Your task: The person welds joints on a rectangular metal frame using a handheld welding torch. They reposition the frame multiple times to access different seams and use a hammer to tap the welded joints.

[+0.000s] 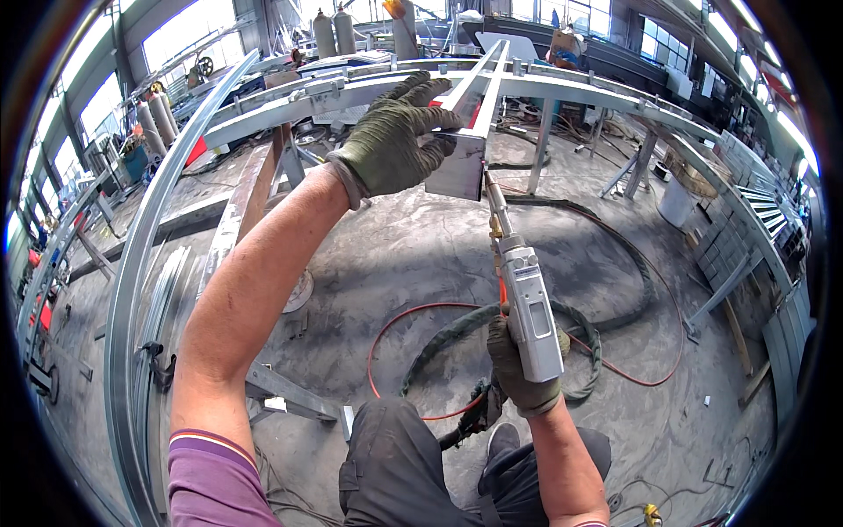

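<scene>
My left hand (392, 140) in a dark green glove lies against the near end of a shiny metal box profile (458, 169), its fingers stretched out and spread. This profile runs away from me over a metal frame (342, 97). In its gloved fist, my right hand (509, 364) grips a white and grey welding gun (534, 316). The gun points upward, its narrow nozzle (493, 195) close to the lower right corner of the profile's end. Whether the tip touches the metal, I cannot tell. The gun partly hides my right fingers.
A dark hose (443, 338) and a thin red hose (373, 347) loop over the concrete floor. At left, a long metal channel (136, 263) stretches past my arm. A white bucket (676, 204) stands at right near stacked metal profiles (764, 206). Gas cylinders (324, 35) are at the back.
</scene>
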`<action>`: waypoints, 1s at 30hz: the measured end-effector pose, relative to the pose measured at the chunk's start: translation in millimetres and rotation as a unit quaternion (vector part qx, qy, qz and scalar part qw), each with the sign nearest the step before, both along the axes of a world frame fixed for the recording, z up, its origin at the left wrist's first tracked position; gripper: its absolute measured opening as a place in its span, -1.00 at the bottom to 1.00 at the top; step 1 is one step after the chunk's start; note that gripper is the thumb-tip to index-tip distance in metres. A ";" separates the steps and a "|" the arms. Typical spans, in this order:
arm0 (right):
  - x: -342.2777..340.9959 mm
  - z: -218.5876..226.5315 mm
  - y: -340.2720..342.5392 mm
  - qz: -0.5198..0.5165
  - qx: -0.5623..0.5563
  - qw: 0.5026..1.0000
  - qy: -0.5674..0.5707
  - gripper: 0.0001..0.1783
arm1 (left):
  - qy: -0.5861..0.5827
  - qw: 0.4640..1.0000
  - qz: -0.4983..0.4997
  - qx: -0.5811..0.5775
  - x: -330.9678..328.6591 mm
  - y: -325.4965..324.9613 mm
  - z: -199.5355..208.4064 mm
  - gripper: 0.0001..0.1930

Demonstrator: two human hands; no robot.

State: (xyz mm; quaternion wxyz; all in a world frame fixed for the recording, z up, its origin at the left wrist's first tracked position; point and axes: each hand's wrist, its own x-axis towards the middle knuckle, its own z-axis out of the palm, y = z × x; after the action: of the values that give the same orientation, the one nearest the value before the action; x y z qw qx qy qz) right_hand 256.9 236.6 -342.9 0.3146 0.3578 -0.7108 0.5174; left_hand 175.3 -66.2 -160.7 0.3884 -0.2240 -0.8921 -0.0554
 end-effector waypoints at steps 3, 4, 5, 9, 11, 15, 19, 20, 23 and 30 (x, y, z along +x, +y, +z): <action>-2.3 -2.7 -0.3 -0.017 0.004 1.000 0.007 -0.93 | 0.011 1.000 0.002 -0.007 -0.7 3.2 -0.4 -0.69; -2.8 -3.2 -0.6 -0.018 0.008 1.000 0.013 -0.93 | 0.008 1.000 -0.001 -0.004 0.6 4.2 0.7 -0.70; -3.3 -3.7 -0.8 -0.019 0.012 1.000 0.019 -0.93 | 0.005 1.000 -0.005 -0.002 1.2 4.6 1.1 -0.71; -3.2 -3.8 -3.7 -0.025 0.017 0.999 0.032 -0.92 | 0.009 1.000 -0.010 -0.003 -2.1 1.2 -0.6 -0.68; -4.1 -3.7 -3.9 -0.030 0.023 0.999 0.028 -0.92 | 0.000 1.000 -0.020 0.009 -3.1 1.2 -0.2 -0.69; -1.3 -0.9 -7.7 -0.033 0.019 0.999 0.014 -0.91 | 0.006 0.999 -0.033 0.010 -5.6 -1.8 0.2 -0.69; -2.1 -3.4 -7.4 -0.041 0.027 0.999 0.018 -0.91 | 0.007 0.999 -0.043 0.007 -11.0 -1.8 -0.9 -0.71; -1.4 -2.1 -6.9 -0.046 0.036 0.998 0.022 -0.91 | 0.004 0.999 -0.043 0.006 -11.0 -1.7 -0.6 -0.72; -2.0 -3.6 -6.2 -0.049 0.046 0.997 0.028 -0.91 | 0.002 0.998 -0.048 0.027 -9.4 2.1 -1.1 -0.72; -1.6 -7.5 -6.6 -0.044 0.051 0.998 0.017 -0.91 | 0.008 0.999 -0.040 0.007 -12.4 -1.7 -4.9 -0.70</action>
State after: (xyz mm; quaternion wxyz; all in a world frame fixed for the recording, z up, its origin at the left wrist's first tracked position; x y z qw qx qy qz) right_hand 255.3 230.0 -350.3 0.3302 0.3502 -0.7459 0.4604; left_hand 162.8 -67.9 -165.6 0.3942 -0.2566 -0.8792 -0.0757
